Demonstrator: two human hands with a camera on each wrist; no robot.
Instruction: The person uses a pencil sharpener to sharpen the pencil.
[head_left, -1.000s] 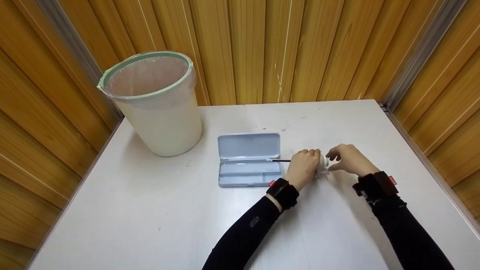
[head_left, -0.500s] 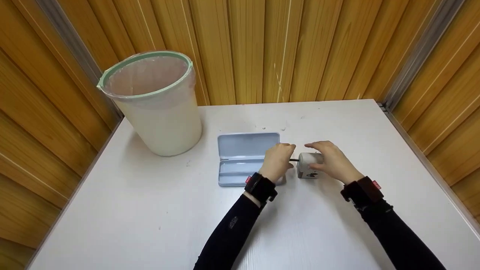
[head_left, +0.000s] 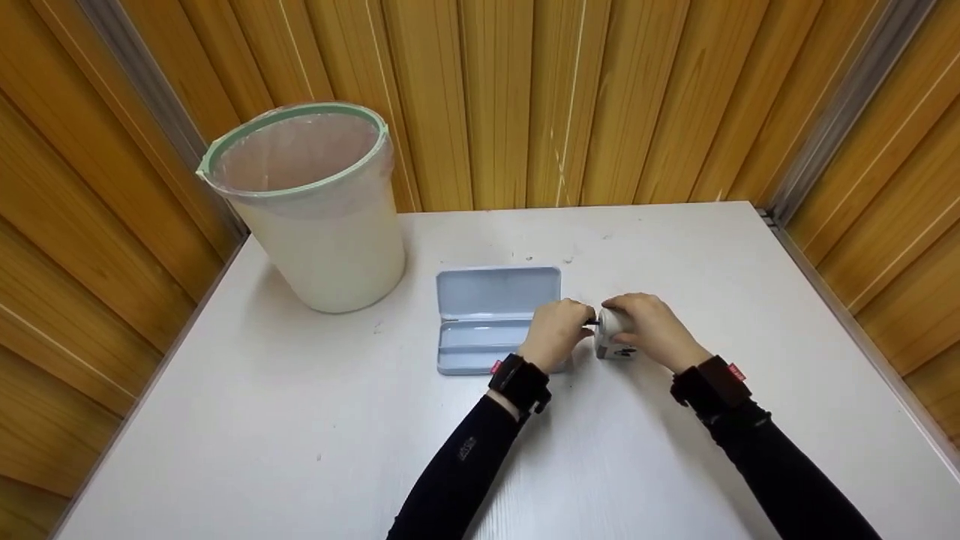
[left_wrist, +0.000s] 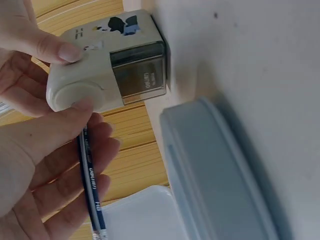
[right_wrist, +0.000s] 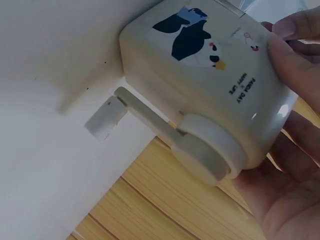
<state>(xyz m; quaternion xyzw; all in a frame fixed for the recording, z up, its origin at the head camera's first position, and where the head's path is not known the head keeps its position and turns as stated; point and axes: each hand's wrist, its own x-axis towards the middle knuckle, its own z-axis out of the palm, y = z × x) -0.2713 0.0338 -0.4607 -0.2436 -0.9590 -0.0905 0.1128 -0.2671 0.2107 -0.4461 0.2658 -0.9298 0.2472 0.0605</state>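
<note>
Right of the open pencil case [head_left: 498,319] on the worktop [head_left: 300,420], right hand [head_left: 652,330] clasps the sharpener [head_left: 613,335], left hand [head_left: 556,334] pinches the pencil [left_wrist: 91,180], long axis level, tip at the sharpener's left face.

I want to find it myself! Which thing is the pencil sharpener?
Find the white table, then the open blue pencil case in its middle. Just right of it, the right hand holds the sharpener: a small cream box with a panda picture and a crank.

Count: one bin [head_left: 315,217], one pencil case [head_left: 491,319], one sharpener [head_left: 611,334], one pencil [left_wrist: 91,185], two hands.
</note>
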